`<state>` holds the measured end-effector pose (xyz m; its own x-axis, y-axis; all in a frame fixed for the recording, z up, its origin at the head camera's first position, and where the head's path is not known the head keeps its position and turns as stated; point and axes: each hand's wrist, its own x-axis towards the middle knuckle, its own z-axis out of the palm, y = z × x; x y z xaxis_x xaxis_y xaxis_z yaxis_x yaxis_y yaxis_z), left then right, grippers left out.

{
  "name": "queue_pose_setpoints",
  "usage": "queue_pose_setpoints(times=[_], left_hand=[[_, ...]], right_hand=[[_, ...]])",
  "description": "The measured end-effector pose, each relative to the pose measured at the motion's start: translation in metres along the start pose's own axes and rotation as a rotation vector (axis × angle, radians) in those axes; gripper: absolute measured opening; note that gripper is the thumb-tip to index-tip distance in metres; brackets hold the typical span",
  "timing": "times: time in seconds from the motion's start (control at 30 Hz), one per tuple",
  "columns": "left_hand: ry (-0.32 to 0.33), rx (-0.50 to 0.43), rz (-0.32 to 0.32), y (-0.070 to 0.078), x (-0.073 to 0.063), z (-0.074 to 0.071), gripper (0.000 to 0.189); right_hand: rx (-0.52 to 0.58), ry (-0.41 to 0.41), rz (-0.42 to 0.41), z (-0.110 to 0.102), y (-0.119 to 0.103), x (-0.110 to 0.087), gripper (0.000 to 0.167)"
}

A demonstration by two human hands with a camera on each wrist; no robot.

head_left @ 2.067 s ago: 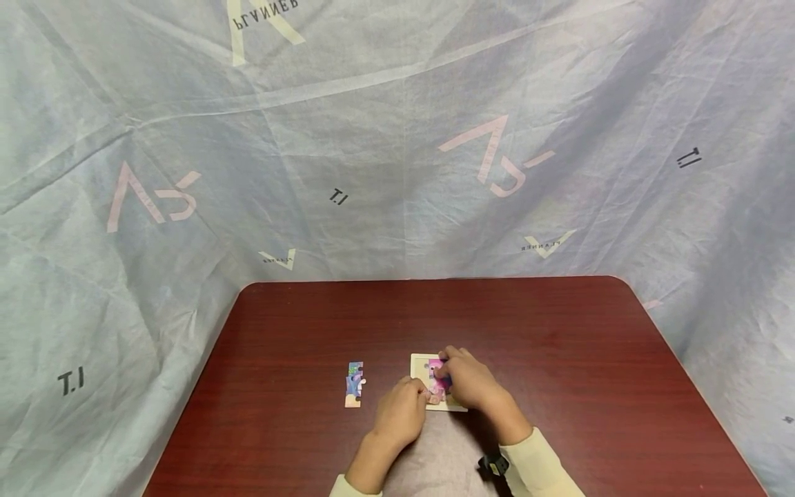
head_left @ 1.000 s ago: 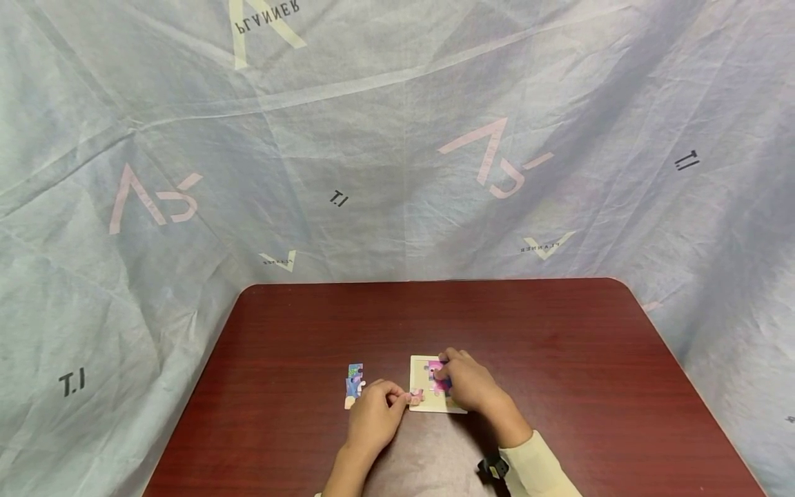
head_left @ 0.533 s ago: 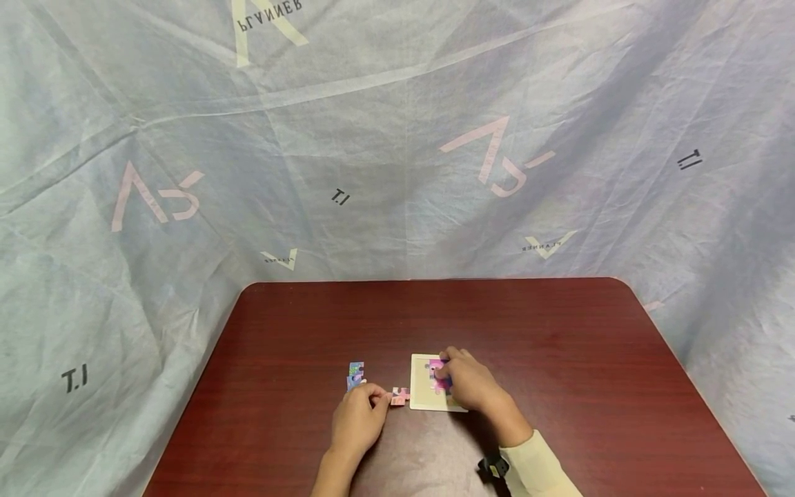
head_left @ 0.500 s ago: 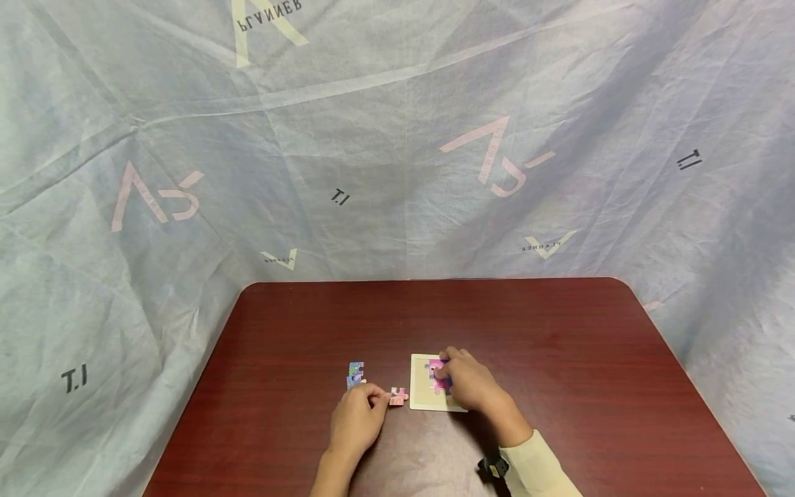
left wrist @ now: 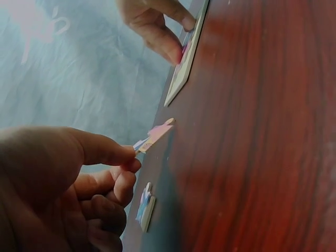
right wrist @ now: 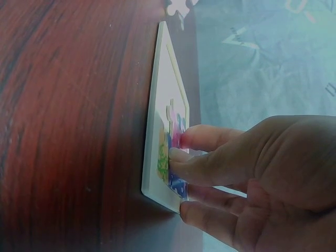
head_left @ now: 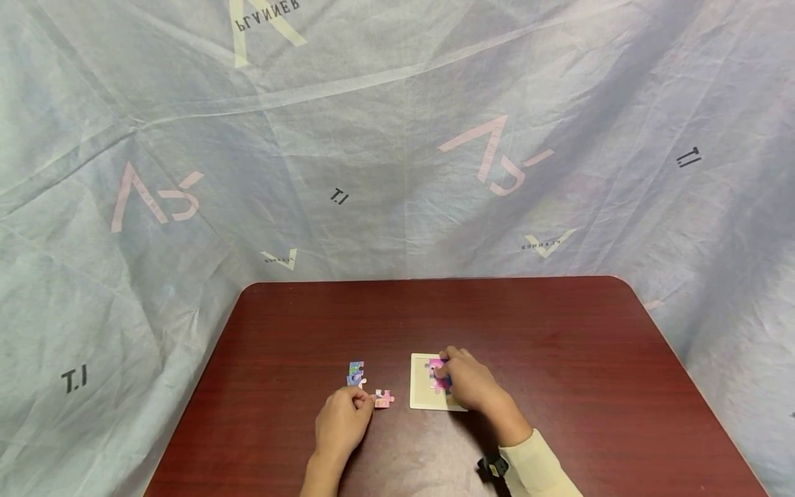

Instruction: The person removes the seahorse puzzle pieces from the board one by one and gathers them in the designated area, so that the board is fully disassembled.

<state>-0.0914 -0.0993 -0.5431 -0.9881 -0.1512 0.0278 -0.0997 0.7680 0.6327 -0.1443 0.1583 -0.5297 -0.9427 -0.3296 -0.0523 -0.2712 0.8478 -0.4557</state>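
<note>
My left hand (head_left: 338,422) pinches a pink jigsaw puzzle piece (head_left: 383,399) between thumb and fingertip, left of the puzzle tray. In the left wrist view the piece (left wrist: 157,136) is tilted and looks raised off the table. My right hand (head_left: 473,381) rests on the cream puzzle tray (head_left: 419,397), thumb and fingertips touching it and the pieces in it. Joined pink, blue and green pieces (right wrist: 164,163) lie at the tray's right side, partly hidden by those fingers. The tray's left part shows its bare base.
Blue puzzle pieces (head_left: 356,368) lie on the table left of the tray, just beyond my left hand and partly behind it. The dark red wooden table (head_left: 559,345) ends at printed grey cloth (head_left: 373,138) at the back and sides.
My left hand has drawn the pink puzzle piece off the tray's lower part and carried it left, toward the loose pieces. The right hand has stayed on the tray.
</note>
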Motion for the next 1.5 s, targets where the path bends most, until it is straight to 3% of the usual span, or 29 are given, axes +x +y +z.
queue_pose_setpoints(times=[0.37,0.57,0.93,1.17,1.5], left_hand=[[0.003,0.016,-0.035,-0.009,0.001,-0.006,0.015],[-0.005,0.037,-0.051,-0.013,0.002,-0.011,0.015],[-0.084,0.092,-0.058,-0.014,0.004,-0.019,0.012],[-0.044,0.081,-0.054,-0.016,0.004,-0.017,0.009],[-0.019,0.063,-0.068,-0.015,0.002,-0.016,0.013]], right_hand=[[-0.002,0.001,-0.013,0.001,0.0,-0.001,0.036],[-0.01,-0.012,-0.017,-0.001,-0.001,0.0,0.043],[-0.022,-0.009,-0.013,-0.002,0.001,0.001,0.044],[-0.015,0.003,-0.02,0.0,0.0,-0.001,0.034],[-0.025,-0.006,0.0,0.002,0.002,-0.002,0.042]])
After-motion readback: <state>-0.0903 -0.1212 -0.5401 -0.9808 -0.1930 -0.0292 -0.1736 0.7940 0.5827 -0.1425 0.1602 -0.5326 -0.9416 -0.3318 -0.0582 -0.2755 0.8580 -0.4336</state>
